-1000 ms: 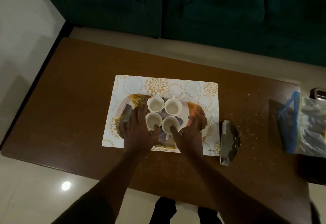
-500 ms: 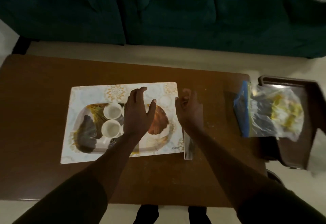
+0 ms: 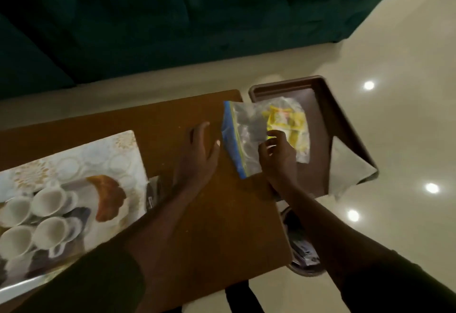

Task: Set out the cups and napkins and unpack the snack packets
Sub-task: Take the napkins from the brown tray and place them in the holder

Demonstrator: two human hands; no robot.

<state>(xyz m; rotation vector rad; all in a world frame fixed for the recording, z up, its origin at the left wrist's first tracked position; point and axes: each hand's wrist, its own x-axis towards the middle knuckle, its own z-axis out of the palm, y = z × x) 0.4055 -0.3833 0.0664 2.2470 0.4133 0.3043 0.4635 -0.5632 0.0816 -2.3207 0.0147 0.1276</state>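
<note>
Fingers of the right hand point(image 3: 277, 154) pinch the clear bag point(image 3: 249, 137) of yellow packets point(image 3: 287, 121), which straddles table point(image 3: 217, 214) and brown tray point(image 3: 318, 105); left hand point(image 3: 197, 157) hovers open beside it; cups point(image 3: 48, 200) sit far left

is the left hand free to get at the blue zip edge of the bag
Probably yes: the left hand lies open on the table right beside the bag, nothing between; the right hand is on the bag.
</note>
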